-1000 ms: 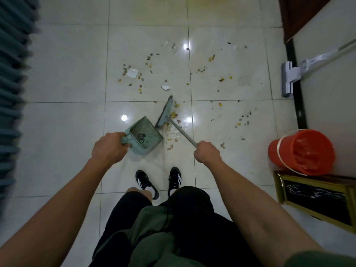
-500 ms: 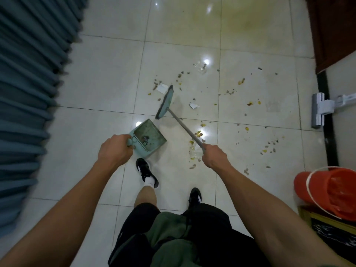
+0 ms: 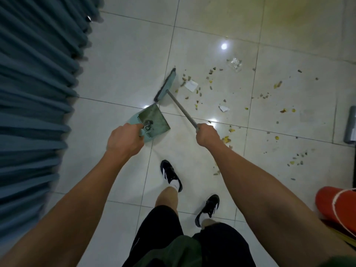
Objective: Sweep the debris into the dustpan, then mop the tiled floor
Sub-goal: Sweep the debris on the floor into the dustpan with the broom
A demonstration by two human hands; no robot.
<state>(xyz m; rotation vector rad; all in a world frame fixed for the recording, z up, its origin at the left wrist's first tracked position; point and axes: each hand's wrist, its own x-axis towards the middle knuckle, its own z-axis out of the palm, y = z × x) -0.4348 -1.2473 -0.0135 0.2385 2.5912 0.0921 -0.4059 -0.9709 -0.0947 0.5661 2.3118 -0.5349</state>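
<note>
Sweeping stage, early. The debris (image 3: 210,81), made up of small yellowish and grey crumbs, two white paper scraps and a crumpled clear wrapper, lies scattered across the tiled floor (image 3: 125,60) to the right of the dustpan (image 3: 154,120) and beyond it. The dustpan's tray holds only one small dark object near its toothed edge; almost all of the litter is judged still to be collected. No wet streaks show on the tiles, so mopping appears not yet begun. A grey object (image 3: 351,125) at the frame's right edge, well right of the dustpan, may be the mop head; it is cut off and cannot be identified with certainty.

The left hand (image 3: 125,139) is clenched around the dustpan's handle, arm extended forward; whether the pan touches the floor cannot be told. The right hand (image 3: 207,134) grasps the grey shaft of the broom (image 3: 166,84), arm likewise extended. The broom head sits just beyond the dustpan's far corner, at the left margin of the litter. An orange bucket (image 3: 339,207) stands well to the right of the dustpan, nearer the person.
</note>
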